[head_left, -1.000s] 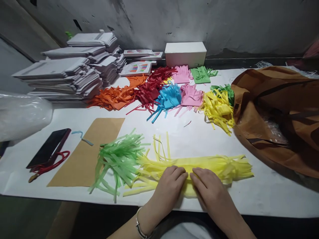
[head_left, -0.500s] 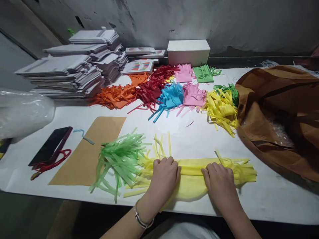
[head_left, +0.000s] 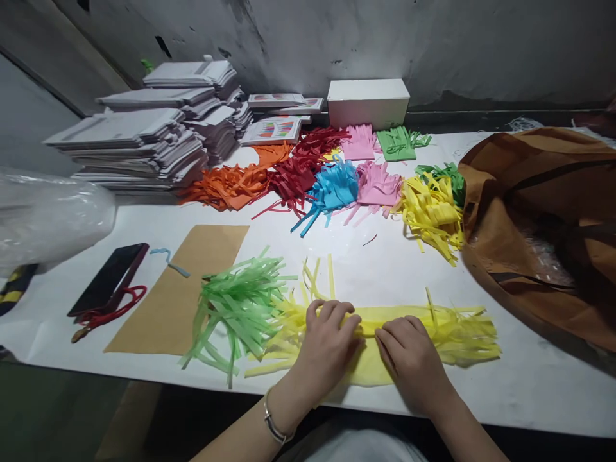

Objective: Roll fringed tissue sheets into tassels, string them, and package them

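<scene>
A pale yellow sheet of fringed tissue paper [head_left: 373,369] lies across the front of the white-covered table, its cut strips spreading to both sides. My left hand [head_left: 330,337] is curled over the sheet's middle, fingers bent onto a rolled or folded band. Close beside it on the right, my right hand [head_left: 409,356] pinches the same band. The fingertips of both hands are partly hidden. A light green tissue tassel [head_left: 245,298] rests against the yellow strips on the left, partly over a brown paper sheet [head_left: 168,301].
Orange [head_left: 235,186], red, blue [head_left: 334,186], pink and yellow fringed bundles [head_left: 433,212] lie behind. A brown bag [head_left: 505,212] stands right. Stacked white packets [head_left: 135,138], a white box [head_left: 368,102], a phone [head_left: 110,276] and a clear plastic bag [head_left: 52,212] are around.
My hands have come closer together along the yellow band, the right one moving left. My left fingers have lifted and bent. The view has shifted slightly.
</scene>
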Demonstrator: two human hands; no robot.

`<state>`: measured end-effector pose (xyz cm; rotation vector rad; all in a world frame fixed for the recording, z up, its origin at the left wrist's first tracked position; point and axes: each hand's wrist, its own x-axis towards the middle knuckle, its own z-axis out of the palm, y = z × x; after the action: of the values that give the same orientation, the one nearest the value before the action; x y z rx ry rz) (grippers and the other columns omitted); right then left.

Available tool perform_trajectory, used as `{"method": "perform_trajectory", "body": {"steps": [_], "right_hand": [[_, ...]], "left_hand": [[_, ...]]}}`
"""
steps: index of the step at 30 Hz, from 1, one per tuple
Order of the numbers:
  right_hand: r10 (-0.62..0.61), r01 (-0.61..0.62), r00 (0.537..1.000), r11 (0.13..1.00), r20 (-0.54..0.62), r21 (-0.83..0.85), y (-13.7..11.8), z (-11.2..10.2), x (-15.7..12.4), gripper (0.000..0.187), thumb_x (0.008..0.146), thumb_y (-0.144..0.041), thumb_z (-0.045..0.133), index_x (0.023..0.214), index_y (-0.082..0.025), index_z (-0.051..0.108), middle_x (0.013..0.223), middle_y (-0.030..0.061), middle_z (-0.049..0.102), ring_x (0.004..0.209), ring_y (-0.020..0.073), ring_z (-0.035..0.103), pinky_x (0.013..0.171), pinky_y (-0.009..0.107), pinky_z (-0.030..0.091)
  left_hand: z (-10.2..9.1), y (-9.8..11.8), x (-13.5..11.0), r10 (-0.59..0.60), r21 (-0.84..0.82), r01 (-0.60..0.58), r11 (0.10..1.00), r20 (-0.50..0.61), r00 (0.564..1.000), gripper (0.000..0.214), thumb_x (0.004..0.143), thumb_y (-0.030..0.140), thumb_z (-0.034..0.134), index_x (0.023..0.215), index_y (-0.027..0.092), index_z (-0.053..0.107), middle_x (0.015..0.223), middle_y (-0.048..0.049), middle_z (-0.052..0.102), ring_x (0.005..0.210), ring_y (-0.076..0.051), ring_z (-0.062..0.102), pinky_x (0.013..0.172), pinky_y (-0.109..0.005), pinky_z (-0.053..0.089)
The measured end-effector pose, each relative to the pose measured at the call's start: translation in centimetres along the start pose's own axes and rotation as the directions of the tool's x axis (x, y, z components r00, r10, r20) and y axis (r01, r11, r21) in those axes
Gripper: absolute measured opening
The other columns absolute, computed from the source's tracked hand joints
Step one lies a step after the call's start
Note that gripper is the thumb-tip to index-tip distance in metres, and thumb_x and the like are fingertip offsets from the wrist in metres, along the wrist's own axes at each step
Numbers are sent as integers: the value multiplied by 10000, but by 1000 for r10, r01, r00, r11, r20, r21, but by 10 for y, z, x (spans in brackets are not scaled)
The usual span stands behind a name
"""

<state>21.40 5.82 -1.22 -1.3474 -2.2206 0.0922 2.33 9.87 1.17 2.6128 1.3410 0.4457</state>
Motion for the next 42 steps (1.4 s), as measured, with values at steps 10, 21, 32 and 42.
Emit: {"method": "perform_trajectory", "body": {"steps": [10, 21, 32, 42], "right_hand": [[83, -77, 993, 995, 89, -67, 10, -8, -7, 226, 1016, -144, 420, 924, -189, 621, 882, 52, 619, 859, 206, 539, 893, 402, 352], [259, -246, 966, 943, 28, -223, 22, -10, -1, 160, 979, -179, 506, 837, -194, 579, 864, 68, 596, 840, 254, 527, 848, 458, 317], [8, -6, 998, 1000, 70, -22, -2, 0, 13, 240, 1021, -155, 455, 858, -191, 628, 775, 16, 608, 785, 178, 507, 883, 380, 330], [-20, 21, 997, 1000, 80, -9, -8, 10, 10, 324, 1031, -157, 375, 793, -180, 594, 766, 35, 571, 741, 190, 467, 793, 348, 352]], "left_hand": [[8, -7, -14, 25, -134, -29, 991, -35, 999, 153, 973, 201, 567, 872, 222, 679, 821, -15, 685, 874, -209, 562, 900, -437, 339], [3, 7, 0, -269, -59, 273, 960, 70, 961, 64, 888, 134, 587, 856, 175, 624, 1019, -83, 645, 949, -266, 550, 916, -511, 362], [-4, -7, 1, 24, -131, -16, 991, 57, 998, 117, 906, 154, 640, 834, 224, 702, 990, -38, 673, 963, -243, 547, 941, -500, 343], [5, -18, -1, 36, -249, -28, 968, 28, 999, 91, 899, 172, 675, 808, 184, 669, 931, -28, 673, 914, -213, 559, 907, -434, 356]]}}
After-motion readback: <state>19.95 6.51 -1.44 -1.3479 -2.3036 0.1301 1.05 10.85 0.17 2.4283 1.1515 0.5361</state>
